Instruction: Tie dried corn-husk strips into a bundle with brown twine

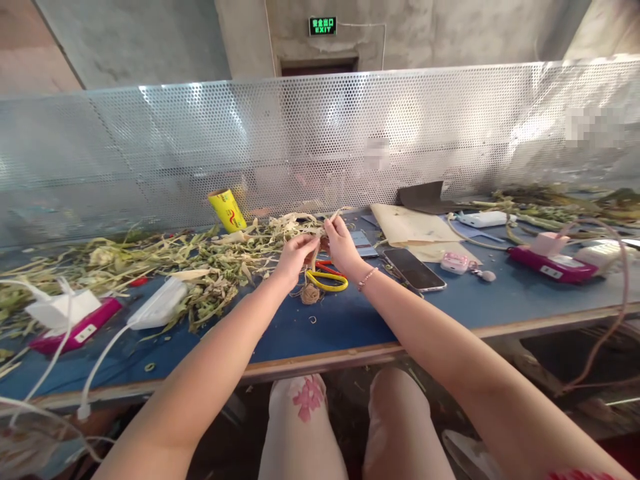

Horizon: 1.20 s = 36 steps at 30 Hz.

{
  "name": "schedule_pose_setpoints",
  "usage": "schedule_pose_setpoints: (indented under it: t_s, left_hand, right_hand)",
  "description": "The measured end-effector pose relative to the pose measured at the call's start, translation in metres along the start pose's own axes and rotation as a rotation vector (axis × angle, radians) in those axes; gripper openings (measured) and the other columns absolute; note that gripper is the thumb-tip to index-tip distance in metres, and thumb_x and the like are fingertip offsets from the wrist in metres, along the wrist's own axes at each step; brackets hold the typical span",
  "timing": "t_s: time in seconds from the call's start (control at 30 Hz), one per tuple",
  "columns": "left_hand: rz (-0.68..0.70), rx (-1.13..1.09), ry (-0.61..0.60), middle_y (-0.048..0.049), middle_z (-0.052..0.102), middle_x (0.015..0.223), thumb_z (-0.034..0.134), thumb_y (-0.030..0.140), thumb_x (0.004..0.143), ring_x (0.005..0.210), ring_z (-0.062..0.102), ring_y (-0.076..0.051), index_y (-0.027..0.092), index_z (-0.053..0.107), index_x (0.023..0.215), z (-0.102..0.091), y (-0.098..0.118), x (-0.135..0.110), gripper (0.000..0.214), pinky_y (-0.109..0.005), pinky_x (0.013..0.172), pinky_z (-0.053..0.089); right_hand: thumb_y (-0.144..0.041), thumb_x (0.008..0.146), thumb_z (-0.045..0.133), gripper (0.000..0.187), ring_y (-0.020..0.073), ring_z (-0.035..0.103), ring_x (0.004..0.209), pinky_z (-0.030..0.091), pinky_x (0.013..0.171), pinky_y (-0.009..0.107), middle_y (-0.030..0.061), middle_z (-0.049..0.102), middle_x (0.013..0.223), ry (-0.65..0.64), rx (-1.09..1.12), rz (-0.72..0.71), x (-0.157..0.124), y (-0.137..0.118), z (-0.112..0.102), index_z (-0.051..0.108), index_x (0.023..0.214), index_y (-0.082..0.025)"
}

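Over the blue table, both my hands are closed in a pinch and close together. My left hand (294,259) pinches a pale dried leaf strip (316,245) that hangs from its fingertips. My right hand (342,248) grips the upper part of pale dried strips, whose tip shows above the fingers; whether it is one piece with the left's cannot be told. Just below the hands lie scissors (331,281) with yellow and red handles. A small ball of brown twine (310,294) rests beside them. Behind and left spreads a heap of dried stalks and leaves (215,267).
A yellow cardboard tube (227,210) stands by the perforated metal screen (320,147). To the right lie a phone (415,269), a pink earphone case (455,262), brown paper (415,225) and a magenta power strip (553,265). Another magenta power strip (75,327) and a white adapter (159,303) sit left, with cables.
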<state>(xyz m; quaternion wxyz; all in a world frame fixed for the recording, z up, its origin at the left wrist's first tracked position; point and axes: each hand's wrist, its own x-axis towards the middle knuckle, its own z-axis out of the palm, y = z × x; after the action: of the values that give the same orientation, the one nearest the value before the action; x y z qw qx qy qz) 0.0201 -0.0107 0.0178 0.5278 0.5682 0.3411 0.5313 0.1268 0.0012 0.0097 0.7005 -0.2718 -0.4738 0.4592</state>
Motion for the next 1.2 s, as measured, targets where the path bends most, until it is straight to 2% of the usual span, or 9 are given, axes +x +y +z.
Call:
schedule_pose_setpoints:
  t_s: [0.07, 0.13, 0.4, 0.6, 0.77, 0.93, 1.07, 1.2]
  left_hand:
    - [0.030, 0.023, 0.015, 0.0036, 0.054, 0.050, 0.073, 0.035, 0.056, 0.047, 0.048, -0.005, 0.014, 0.056, 0.061, 0.000, -0.001, 0.001, 0.028, -0.017, 0.045, 0.035]
    - [0.031, 0.045, 0.029, 0.0028, 0.056, 0.050, 0.074, 0.036, 0.054, 0.047, 0.048, -0.006, 0.014, 0.056, 0.059, -0.001, -0.002, 0.002, 0.030, -0.018, 0.045, 0.035]
    - [-0.019, 0.019, 0.000, 0.0027, 0.055, 0.050, 0.071, 0.014, 0.055, 0.047, 0.050, -0.006, 0.013, 0.058, 0.061, -0.001, 0.003, 0.002, 0.014, -0.018, 0.046, 0.034]
    - [0.011, 0.024, -0.043, 0.0045, 0.052, 0.049, 0.069, 0.009, 0.055, 0.046, 0.047, -0.005, 0.014, 0.056, 0.062, -0.002, 0.000, 0.003, 0.016, -0.018, 0.047, 0.034]
    - [0.013, 0.050, 0.010, 0.0040, 0.049, 0.047, 0.070, 0.025, 0.062, 0.043, 0.043, -0.005, 0.015, 0.051, 0.058, -0.006, -0.008, 0.009, 0.022, -0.019, 0.044, 0.031]
    - [0.015, 0.041, 0.151, 0.0036, 0.047, 0.048, 0.062, 0.046, 0.070, 0.041, 0.042, -0.005, 0.017, 0.047, 0.059, -0.008, -0.015, 0.013, 0.035, -0.020, 0.043, 0.033]
    - [0.033, 0.059, 0.213, 0.0036, 0.050, 0.053, 0.060, 0.045, 0.073, 0.044, 0.048, -0.007, 0.017, 0.050, 0.070, -0.003, -0.012, 0.009, 0.030, -0.021, 0.046, 0.039]
    - [0.059, 0.054, 0.262, 0.0049, 0.049, 0.054, 0.057, 0.045, 0.075, 0.041, 0.047, -0.007, 0.018, 0.047, 0.073, -0.001, -0.009, 0.007, 0.029, -0.022, 0.045, 0.040]
  right_hand:
    - [-0.034, 0.079, 0.049, 0.019, 0.0044, 0.033, 0.046, 0.030, 0.044, 0.018, -0.0085, 0.034, 0.057, -0.030, -0.036, -0.001, 0.001, 0.003, -0.001, 0.036, 0.071, -0.022]
    - [-0.033, 0.079, 0.047, 0.017, 0.0044, 0.032, 0.046, 0.030, 0.044, 0.018, -0.0088, 0.034, 0.056, -0.041, -0.043, 0.031, 0.003, 0.006, -0.001, 0.037, 0.071, -0.022]
    - [-0.029, 0.081, 0.045, 0.019, 0.0022, 0.028, 0.040, 0.025, 0.041, 0.016, -0.0105, 0.031, 0.053, 0.014, 0.036, 0.118, -0.002, -0.005, 0.004, 0.033, 0.069, -0.021]
    - [-0.025, 0.084, 0.042, 0.017, 0.0028, 0.028, 0.039, 0.022, 0.040, 0.017, -0.0102, 0.032, 0.053, 0.042, 0.079, 0.157, -0.003, -0.007, 0.005, 0.033, 0.070, -0.021]
    - [-0.026, 0.082, 0.046, 0.020, 0.0032, 0.027, 0.039, 0.019, 0.039, 0.017, -0.0098, 0.031, 0.052, -0.072, 0.055, 0.160, -0.002, -0.004, 0.003, 0.033, 0.068, -0.021]
    - [-0.031, 0.081, 0.049, 0.022, 0.0033, 0.022, 0.039, 0.017, 0.039, 0.018, -0.0102, 0.027, 0.051, -0.152, 0.044, 0.105, -0.004, 0.001, 0.003, 0.032, 0.070, -0.022]
    - [-0.034, 0.081, 0.049, 0.022, 0.0040, 0.024, 0.041, 0.020, 0.040, 0.018, -0.0099, 0.028, 0.053, -0.166, 0.003, 0.058, -0.005, 0.004, 0.004, 0.034, 0.071, -0.022]
    - [-0.038, 0.079, 0.051, 0.025, 0.0040, 0.026, 0.042, 0.021, 0.040, 0.019, -0.0098, 0.029, 0.053, -0.244, -0.063, 0.024, -0.006, 0.008, 0.004, 0.034, 0.070, -0.022]
